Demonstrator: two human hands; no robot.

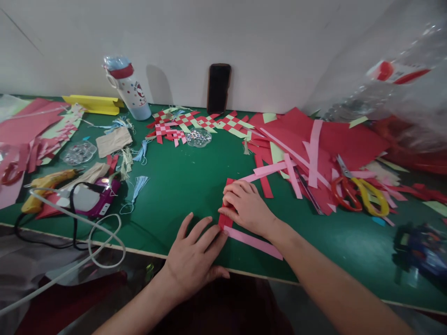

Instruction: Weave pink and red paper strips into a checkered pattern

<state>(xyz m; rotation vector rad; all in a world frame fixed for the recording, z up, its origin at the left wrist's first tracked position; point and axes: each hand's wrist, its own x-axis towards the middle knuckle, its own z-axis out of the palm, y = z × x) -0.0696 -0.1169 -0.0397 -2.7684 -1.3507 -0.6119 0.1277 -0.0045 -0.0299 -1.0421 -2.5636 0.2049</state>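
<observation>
On the green table (167,186), near its front edge, a red paper strip (226,222) lies under my hands. My right hand (246,207) is closed over it, with fingers curled and pressed on the strip. A pink strip (256,243) runs from the red one toward the lower right. My left hand (199,256) lies with fingers spread, one fingertip touching the spot where pink and red meet. Another pink strip (268,169) reaches from beyond my right hand to the paper pile.
Red and orange scissors (345,193) and yellow-handled scissors (370,194) lie right by red sheets (335,139). Woven strips (206,122), a phone (218,88) and a bottle (131,90) stand or lie behind. A yellow glue gun (49,186) and white cable (84,218) are left.
</observation>
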